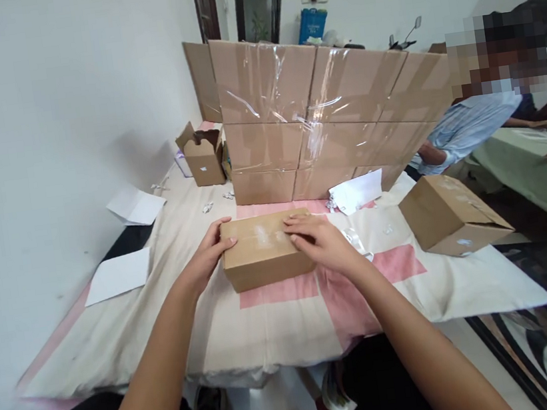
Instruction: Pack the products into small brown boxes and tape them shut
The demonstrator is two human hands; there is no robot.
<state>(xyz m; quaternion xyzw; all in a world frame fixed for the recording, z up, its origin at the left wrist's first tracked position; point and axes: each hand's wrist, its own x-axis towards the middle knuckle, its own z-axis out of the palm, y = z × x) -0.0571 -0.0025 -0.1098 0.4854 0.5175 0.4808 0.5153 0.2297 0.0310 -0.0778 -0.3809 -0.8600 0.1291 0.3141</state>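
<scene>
A closed brown cardboard box [265,260] rests on the cloth-covered table in front of me. Its top has a whitish scuffed patch near the middle. At the box's left end, my left hand [209,250] grips the corner, thumb on top and the other fingers around the far side. My right hand [319,239] lies on the right part of the lid with fingers stretched out, touching the surface. A clear and white wrapper [357,244] lies just right of that hand, partly hidden behind it.
A wall of taped cardboard boxes [322,114] stands behind. To the right sits a larger carton [451,215]; at the back left, an open carton [203,160]. White papers [119,277] lie left, a white sheet [357,192] behind. A person in a blue shirt [469,122] is at right.
</scene>
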